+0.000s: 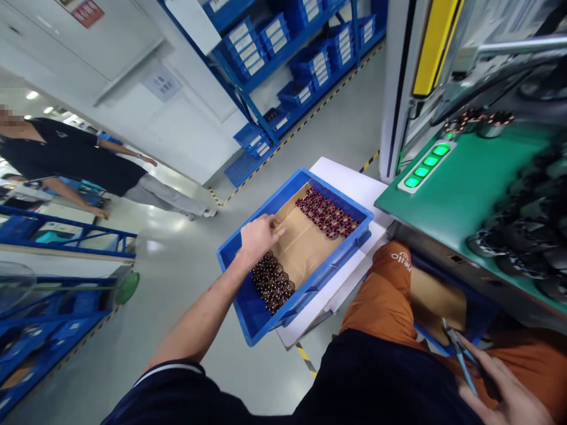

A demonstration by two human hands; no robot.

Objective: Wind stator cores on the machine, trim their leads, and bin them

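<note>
Centre: my left hand (260, 237), loosely spread over the crate (248, 313); lower right: my right hand (509, 392) clasps pliers (452, 337) handle-end, leaving tips free.

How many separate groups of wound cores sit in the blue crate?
2 in the crate: a reddish group at its upper-right end, a darker group at its lower-left end, below the left hand, which may hide some cores.

bin (244, 307) left of pliers (453, 339)
</note>
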